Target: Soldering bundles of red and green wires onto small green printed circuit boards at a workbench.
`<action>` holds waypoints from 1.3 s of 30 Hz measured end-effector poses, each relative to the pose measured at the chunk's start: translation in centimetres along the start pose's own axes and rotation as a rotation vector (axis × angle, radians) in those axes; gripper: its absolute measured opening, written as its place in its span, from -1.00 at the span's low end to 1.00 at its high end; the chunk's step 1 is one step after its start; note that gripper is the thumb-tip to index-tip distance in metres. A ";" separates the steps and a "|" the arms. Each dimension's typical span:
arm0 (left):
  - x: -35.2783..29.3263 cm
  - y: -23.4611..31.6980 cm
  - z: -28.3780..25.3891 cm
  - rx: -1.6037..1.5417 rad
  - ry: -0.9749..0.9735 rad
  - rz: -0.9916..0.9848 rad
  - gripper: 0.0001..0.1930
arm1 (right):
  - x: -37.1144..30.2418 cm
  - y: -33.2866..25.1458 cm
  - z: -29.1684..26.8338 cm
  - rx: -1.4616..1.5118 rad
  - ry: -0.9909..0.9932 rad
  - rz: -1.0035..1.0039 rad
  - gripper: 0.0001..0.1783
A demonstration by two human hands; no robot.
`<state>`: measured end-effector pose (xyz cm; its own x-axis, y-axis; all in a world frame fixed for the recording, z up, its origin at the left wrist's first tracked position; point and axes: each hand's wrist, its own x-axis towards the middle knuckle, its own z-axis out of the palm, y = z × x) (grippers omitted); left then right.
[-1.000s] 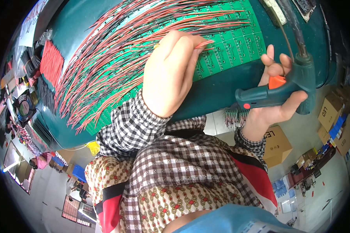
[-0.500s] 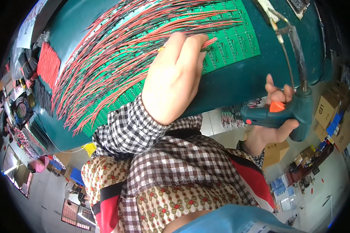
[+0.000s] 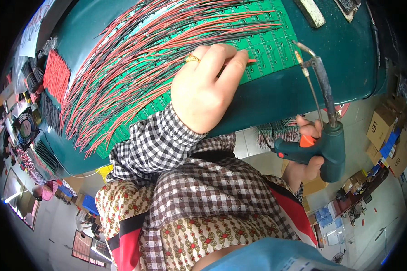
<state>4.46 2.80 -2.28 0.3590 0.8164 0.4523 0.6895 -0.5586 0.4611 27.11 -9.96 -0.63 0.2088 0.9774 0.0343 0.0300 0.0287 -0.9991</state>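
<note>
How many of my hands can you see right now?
2. Your left hand is over the green circuit boards, holding a red wire. Your right hand, farther right, just off the table, grips the soldering gun, which partly hides it.

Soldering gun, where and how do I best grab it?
Probably by the green handle, coming from the picture's lower edge: it juts leftward, well away from the bent tip, and the orange trigger lies along its upper side.

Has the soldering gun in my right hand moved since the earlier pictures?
Yes. Against the green table, the soldering gun has come toward your body and left, its tip nearer the circuit boards.
</note>
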 end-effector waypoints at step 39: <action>0.3 0.0 -0.1 -0.004 -0.044 -0.027 -0.72 | -0.1 -2.1 2.0 -0.087 -0.185 0.361 -0.35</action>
<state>4.51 3.09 -2.08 0.3677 0.8366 0.4061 0.6969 -0.5370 0.4753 25.07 -9.71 1.40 0.0422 0.9427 -0.3310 0.0715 -0.3333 -0.9401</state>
